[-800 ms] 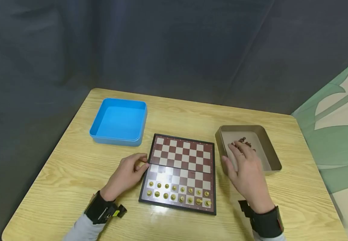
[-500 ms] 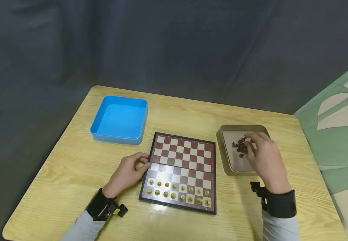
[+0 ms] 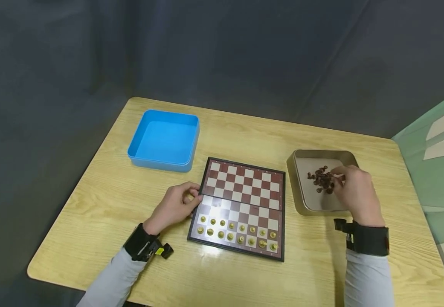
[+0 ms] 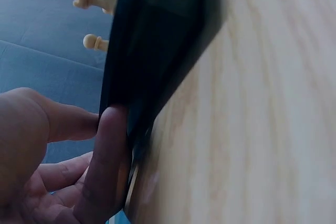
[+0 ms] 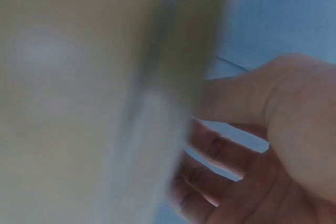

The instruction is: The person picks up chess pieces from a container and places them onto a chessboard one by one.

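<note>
A magnetic chessboard [image 3: 241,209] lies on the table in the head view, with two rows of gold chess pieces [image 3: 230,236] along its near side. My left hand [image 3: 173,204] pinches the board's left edge; thumb and finger close on the black rim [image 4: 121,61] in the left wrist view. To the right stands a brown-grey tin [image 3: 298,194] holding a heap of dark red chess pieces [image 3: 321,177]. My right hand [image 3: 358,192] reaches in over the tin's right side, fingers bent, thumb and forefinger tips at the heap. Whether it grips a piece I cannot tell; the tin wall [image 5: 173,77] hides the fingertips in the right wrist view.
A blue square tin [image 3: 164,140] stands at the back left of the wooden table [image 3: 245,128]. Dark cloth [image 3: 222,55] hangs behind the table. On the right is a green and cream patterned cloth [image 3: 436,170].
My right hand has shifted right within the brown-grey tin and come to the heap, uncovering more dark red pieces. The left hand stays at the board's edge. The head view has shifted slightly.
</note>
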`<state>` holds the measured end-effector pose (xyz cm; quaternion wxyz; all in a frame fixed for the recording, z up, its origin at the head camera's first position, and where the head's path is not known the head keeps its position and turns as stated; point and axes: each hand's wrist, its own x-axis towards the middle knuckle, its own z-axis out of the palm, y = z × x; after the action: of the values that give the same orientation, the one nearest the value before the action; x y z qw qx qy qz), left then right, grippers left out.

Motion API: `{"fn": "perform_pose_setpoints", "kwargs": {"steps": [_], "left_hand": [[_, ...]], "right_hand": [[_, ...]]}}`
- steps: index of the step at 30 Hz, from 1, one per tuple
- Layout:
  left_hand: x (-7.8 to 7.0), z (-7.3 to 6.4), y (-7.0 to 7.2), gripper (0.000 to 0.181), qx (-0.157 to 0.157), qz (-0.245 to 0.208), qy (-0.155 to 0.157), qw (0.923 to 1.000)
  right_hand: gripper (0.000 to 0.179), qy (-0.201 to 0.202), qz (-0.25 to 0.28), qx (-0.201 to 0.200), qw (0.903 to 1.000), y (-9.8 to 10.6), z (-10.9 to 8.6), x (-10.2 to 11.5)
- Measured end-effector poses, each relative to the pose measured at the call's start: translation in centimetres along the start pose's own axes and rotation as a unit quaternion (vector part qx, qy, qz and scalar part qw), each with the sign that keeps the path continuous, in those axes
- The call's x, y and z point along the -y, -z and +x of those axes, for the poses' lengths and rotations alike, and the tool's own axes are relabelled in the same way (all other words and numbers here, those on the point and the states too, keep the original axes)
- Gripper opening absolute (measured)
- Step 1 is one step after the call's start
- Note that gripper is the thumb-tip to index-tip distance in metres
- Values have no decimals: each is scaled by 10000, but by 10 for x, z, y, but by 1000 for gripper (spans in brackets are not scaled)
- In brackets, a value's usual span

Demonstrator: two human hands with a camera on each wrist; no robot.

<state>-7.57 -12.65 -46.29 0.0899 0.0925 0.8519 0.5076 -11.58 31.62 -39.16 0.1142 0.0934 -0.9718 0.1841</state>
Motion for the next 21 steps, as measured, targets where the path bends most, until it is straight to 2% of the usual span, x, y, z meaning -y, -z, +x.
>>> {"fn": "perform_pose_setpoints", "kwargs": {"steps": [5, 9, 14, 21], "left_hand": [[-3, 1, 1, 29, 59, -31, -51, 10000], [-3, -1, 2, 28, 85, -20, -17, 10000], [-2, -3, 2, 27, 49, 23, -22, 10000], [-3, -1, 1, 26, 20, -13, -12, 10000]], "right_hand": [[17, -152, -18, 309, 9994, -6, 1, -8], [18, -155, 62, 296, 9994, -11, 3, -12], [19, -454, 147, 386, 9981, -15, 2, -18], [13, -710, 152, 215, 9971, -18, 2, -25]]}}
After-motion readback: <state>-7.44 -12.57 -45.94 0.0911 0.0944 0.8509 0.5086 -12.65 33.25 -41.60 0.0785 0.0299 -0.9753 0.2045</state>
